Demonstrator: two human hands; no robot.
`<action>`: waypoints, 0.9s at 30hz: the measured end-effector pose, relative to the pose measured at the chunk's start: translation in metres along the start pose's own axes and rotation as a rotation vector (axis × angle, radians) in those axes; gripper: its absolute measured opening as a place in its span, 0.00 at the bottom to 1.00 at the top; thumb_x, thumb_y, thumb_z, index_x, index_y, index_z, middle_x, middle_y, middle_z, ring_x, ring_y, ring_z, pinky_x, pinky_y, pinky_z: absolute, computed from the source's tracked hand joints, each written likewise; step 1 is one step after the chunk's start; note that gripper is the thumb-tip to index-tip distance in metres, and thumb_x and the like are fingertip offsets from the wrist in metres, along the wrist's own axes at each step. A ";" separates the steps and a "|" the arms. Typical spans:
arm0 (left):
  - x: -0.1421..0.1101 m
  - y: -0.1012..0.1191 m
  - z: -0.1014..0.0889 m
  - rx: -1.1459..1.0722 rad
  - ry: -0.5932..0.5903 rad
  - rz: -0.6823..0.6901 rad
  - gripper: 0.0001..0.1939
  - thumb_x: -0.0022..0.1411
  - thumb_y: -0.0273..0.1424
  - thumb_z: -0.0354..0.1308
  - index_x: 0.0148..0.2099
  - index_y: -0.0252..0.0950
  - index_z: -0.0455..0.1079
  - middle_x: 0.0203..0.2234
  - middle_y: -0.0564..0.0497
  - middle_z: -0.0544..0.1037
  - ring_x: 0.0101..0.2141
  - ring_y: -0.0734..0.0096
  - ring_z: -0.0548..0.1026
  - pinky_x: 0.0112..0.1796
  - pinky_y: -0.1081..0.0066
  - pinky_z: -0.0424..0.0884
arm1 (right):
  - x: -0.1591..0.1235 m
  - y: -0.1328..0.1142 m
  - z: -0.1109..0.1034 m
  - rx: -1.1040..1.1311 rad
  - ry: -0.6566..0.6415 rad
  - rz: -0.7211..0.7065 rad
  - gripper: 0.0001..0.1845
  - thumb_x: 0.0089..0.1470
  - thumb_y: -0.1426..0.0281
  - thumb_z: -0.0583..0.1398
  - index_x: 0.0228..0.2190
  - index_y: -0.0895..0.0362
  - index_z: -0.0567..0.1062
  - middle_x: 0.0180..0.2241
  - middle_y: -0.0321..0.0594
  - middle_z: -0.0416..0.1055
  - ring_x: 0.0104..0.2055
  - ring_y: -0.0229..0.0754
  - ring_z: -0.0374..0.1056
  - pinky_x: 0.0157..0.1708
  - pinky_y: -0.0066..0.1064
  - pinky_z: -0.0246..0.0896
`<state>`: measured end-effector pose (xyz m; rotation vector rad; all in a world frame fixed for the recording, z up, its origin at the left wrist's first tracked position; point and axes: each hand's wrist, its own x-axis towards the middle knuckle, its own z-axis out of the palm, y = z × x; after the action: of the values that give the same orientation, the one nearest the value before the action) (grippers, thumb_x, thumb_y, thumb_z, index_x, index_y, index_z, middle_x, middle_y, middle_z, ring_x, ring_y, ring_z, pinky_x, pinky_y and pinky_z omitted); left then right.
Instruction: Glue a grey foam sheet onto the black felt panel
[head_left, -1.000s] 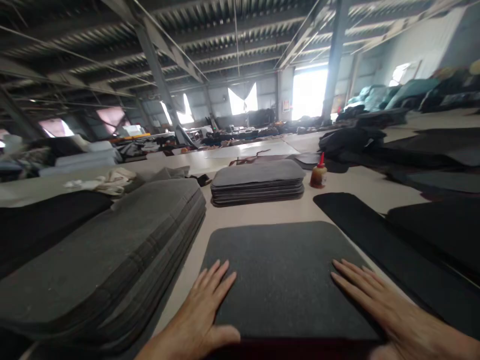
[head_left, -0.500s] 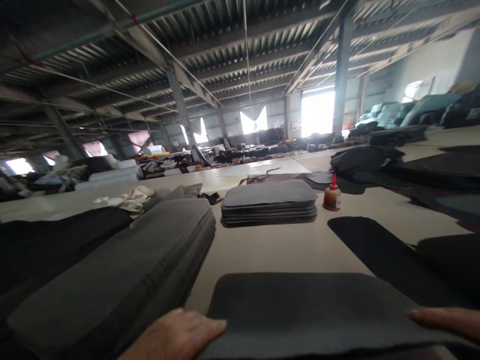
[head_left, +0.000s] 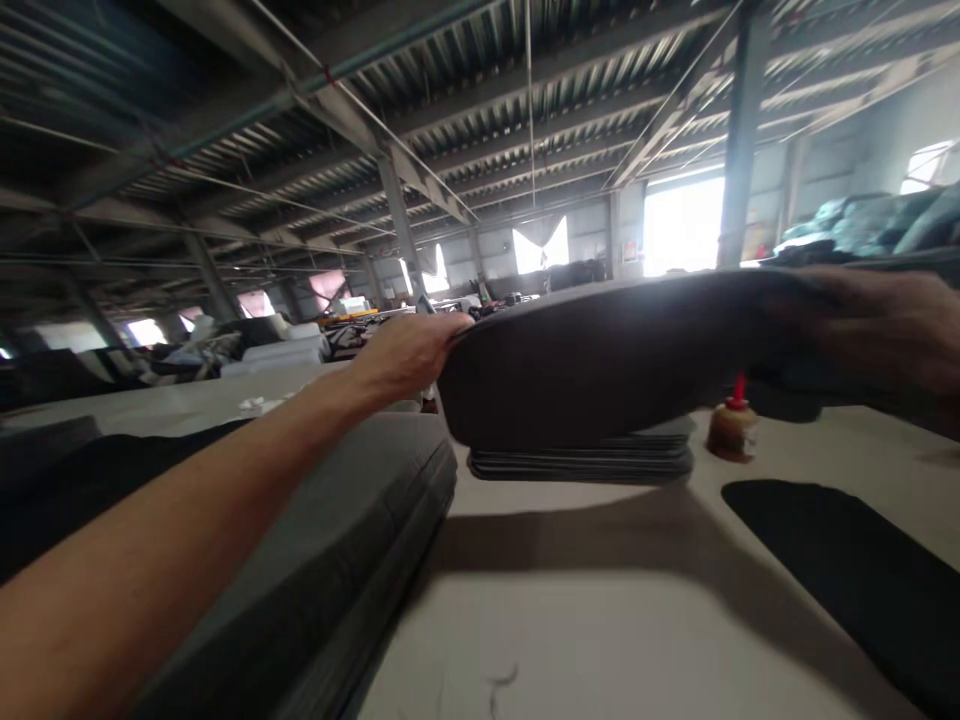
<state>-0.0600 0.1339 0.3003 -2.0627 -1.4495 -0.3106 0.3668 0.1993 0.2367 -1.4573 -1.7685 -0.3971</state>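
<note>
A dark grey rectangular sheet with rounded corners is held up in the air between my two hands. My left hand pinches its upper left corner. At the upper right end, my right hand grips the sheet, somewhat blurred. Behind and below the raised sheet lies a neat stack of similar grey sheets, partly hidden by it. The raised sheet casts a shadow on the pale table.
To the left lies a long, thick stack of grey pieces. A small amber bottle with a red nozzle stands right of the middle stack. A black piece lies flat at right. White rolls are farther back.
Both hands have lifted the grey sheet off the near part of the table and carried it forward, up before the middle stack. The view has turned slightly left.
</note>
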 end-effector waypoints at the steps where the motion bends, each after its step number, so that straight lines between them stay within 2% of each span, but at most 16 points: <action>1: 0.009 -0.005 0.001 0.011 0.083 -0.017 0.17 0.74 0.37 0.43 0.57 0.43 0.69 0.46 0.48 0.79 0.47 0.56 0.76 0.46 0.61 0.71 | 0.006 -0.005 -0.001 -0.048 0.082 0.006 0.33 0.70 0.49 0.46 0.55 0.59 0.75 0.40 0.48 0.77 0.41 0.47 0.74 0.35 0.34 0.62; 3: 0.024 -0.013 0.015 0.005 0.187 -0.029 0.18 0.75 0.35 0.44 0.60 0.43 0.67 0.52 0.48 0.76 0.53 0.57 0.74 0.52 0.59 0.69 | 0.013 -0.008 0.008 -0.093 0.242 -0.052 0.30 0.72 0.52 0.45 0.57 0.59 0.73 0.47 0.52 0.76 0.49 0.49 0.72 0.41 0.35 0.62; 5: 0.033 -0.018 0.047 -0.029 0.162 -0.027 0.20 0.74 0.29 0.44 0.63 0.40 0.65 0.57 0.46 0.73 0.58 0.59 0.69 0.58 0.58 0.64 | 0.014 -0.002 0.034 -0.055 0.259 -0.155 0.22 0.73 0.62 0.50 0.59 0.57 0.71 0.54 0.51 0.72 0.55 0.48 0.69 0.48 0.35 0.62; 7: 0.036 -0.017 0.093 -0.058 0.070 -0.029 0.21 0.72 0.25 0.46 0.64 0.39 0.64 0.59 0.45 0.72 0.60 0.61 0.67 0.61 0.58 0.61 | 0.010 0.009 0.074 -0.018 0.159 -0.222 0.20 0.70 0.72 0.54 0.60 0.57 0.71 0.58 0.50 0.69 0.58 0.48 0.66 0.53 0.34 0.61; 9: 0.032 -0.010 0.146 -0.099 -0.034 -0.064 0.19 0.71 0.26 0.51 0.62 0.39 0.67 0.56 0.44 0.73 0.58 0.58 0.70 0.59 0.52 0.65 | -0.001 0.023 0.120 -0.030 0.032 -0.236 0.21 0.66 0.78 0.54 0.58 0.58 0.74 0.57 0.53 0.69 0.58 0.51 0.67 0.55 0.37 0.61; 11: 0.023 0.000 0.194 -0.160 -0.137 -0.129 0.14 0.70 0.32 0.57 0.56 0.37 0.70 0.53 0.44 0.75 0.53 0.58 0.73 0.54 0.50 0.70 | -0.016 0.035 0.164 0.004 -0.230 -0.299 0.29 0.60 0.86 0.49 0.58 0.60 0.74 0.60 0.53 0.66 0.62 0.52 0.63 0.62 0.38 0.56; 14: 0.007 0.010 0.243 -0.280 -0.226 -0.249 0.13 0.69 0.35 0.59 0.52 0.36 0.72 0.50 0.44 0.75 0.48 0.61 0.75 0.50 0.54 0.74 | -0.037 0.045 0.209 0.038 -0.365 -0.308 0.33 0.53 0.88 0.49 0.54 0.59 0.77 0.57 0.50 0.70 0.59 0.50 0.68 0.60 0.38 0.60; 17: -0.001 0.007 0.263 -0.417 -0.210 -0.352 0.15 0.69 0.36 0.59 0.55 0.36 0.70 0.55 0.43 0.72 0.52 0.58 0.73 0.53 0.52 0.72 | -0.045 0.051 0.227 0.078 -0.388 -0.282 0.35 0.49 0.87 0.50 0.56 0.61 0.75 0.59 0.49 0.68 0.59 0.49 0.67 0.61 0.39 0.61; 20: -0.001 -0.001 0.271 -0.548 -0.131 -0.509 0.20 0.68 0.36 0.60 0.59 0.37 0.67 0.60 0.41 0.67 0.57 0.53 0.69 0.56 0.48 0.69 | -0.041 0.058 0.227 0.150 -0.402 -0.217 0.36 0.45 0.87 0.50 0.54 0.62 0.76 0.57 0.48 0.70 0.61 0.48 0.65 0.63 0.36 0.57; 22: -0.001 -0.005 0.277 -0.639 -0.078 -0.646 0.23 0.68 0.37 0.60 0.62 0.36 0.65 0.61 0.40 0.66 0.58 0.52 0.68 0.56 0.47 0.68 | -0.038 0.063 0.222 0.187 -0.387 -0.111 0.36 0.44 0.86 0.50 0.55 0.63 0.76 0.54 0.52 0.72 0.58 0.50 0.68 0.60 0.37 0.61; 25: -0.003 -0.003 0.291 -0.777 -0.018 -0.849 0.25 0.68 0.39 0.59 0.63 0.37 0.63 0.60 0.41 0.67 0.56 0.52 0.70 0.55 0.47 0.69 | -0.038 0.068 0.215 0.228 -0.317 0.111 0.33 0.52 0.80 0.50 0.59 0.66 0.71 0.48 0.58 0.75 0.51 0.55 0.72 0.53 0.44 0.65; 27: -0.005 0.002 0.301 -0.861 0.018 -0.954 0.25 0.69 0.42 0.58 0.63 0.37 0.63 0.59 0.41 0.68 0.55 0.53 0.71 0.54 0.48 0.70 | -0.041 0.065 0.214 0.269 -0.265 0.211 0.31 0.58 0.71 0.50 0.61 0.69 0.67 0.51 0.62 0.72 0.55 0.59 0.69 0.56 0.47 0.63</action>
<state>-0.1028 0.3060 0.0572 -1.6934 -2.4962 -1.5369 0.3483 0.3353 0.0548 -1.5318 -1.7666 0.1461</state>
